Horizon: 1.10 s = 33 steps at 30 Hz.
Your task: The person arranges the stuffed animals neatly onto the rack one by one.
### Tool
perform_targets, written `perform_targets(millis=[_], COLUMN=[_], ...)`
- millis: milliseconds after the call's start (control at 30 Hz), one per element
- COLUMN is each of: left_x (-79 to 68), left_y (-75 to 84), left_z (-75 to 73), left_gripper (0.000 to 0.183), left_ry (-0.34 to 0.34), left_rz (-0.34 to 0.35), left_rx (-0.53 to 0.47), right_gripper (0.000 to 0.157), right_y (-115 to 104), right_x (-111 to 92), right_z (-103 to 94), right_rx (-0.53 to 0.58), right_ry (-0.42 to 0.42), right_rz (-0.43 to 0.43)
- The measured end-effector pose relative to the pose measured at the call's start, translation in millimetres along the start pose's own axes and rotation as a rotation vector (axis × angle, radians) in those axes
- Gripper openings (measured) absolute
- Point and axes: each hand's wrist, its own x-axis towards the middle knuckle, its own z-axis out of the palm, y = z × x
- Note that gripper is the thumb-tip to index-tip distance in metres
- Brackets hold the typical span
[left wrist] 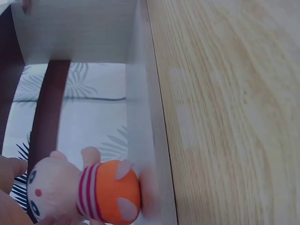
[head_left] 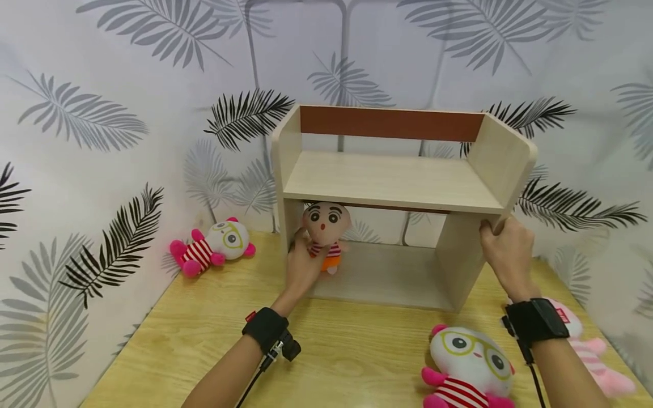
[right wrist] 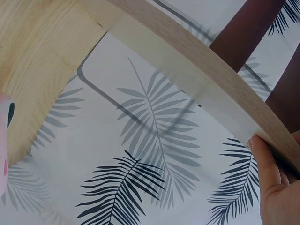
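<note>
L grip (head_left: 305, 265) clamped on doll (head_left: 326, 233), R grip (head_left: 509, 258) on shelf (head_left: 393, 178) side. Rec.: brace shelf w/ R, seat doll upright.

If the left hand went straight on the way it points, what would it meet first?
The doll, already held by the left hand. Beyond it, the shelf looks open at the back toward the leaf-print backdrop, though depth is hard to judge.

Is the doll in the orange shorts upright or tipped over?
Upright. The left hand holds the doll inside the shelf, head above shorts.
</note>
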Motion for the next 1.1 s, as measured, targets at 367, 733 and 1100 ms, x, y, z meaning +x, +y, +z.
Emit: perform_targets(millis=[367,733,1100], left_x=[-11.3,-20.6,-14.9], left_y=[11.0,3.8,-6.0], left_z=[-24.9,-53.5,-91.2], left_gripper=[0.042,0.022,0.026], left_ry=[-0.069,-0.020,0.055], left_rz=[0.087,0.202,0.182], left_rx=[0.067,0.161,0.269], right_gripper=[0.027,0.027,0.028], right_y=[-2,-1,-1], right_x=[0,0,0], right_z=[0.2,-0.3,-0.8], right_rx=[-0.010,-0.018,-0.004], right_ry=[-0.003,-0.008,-0.006], right_rz=[0.014,0.025,0.020])
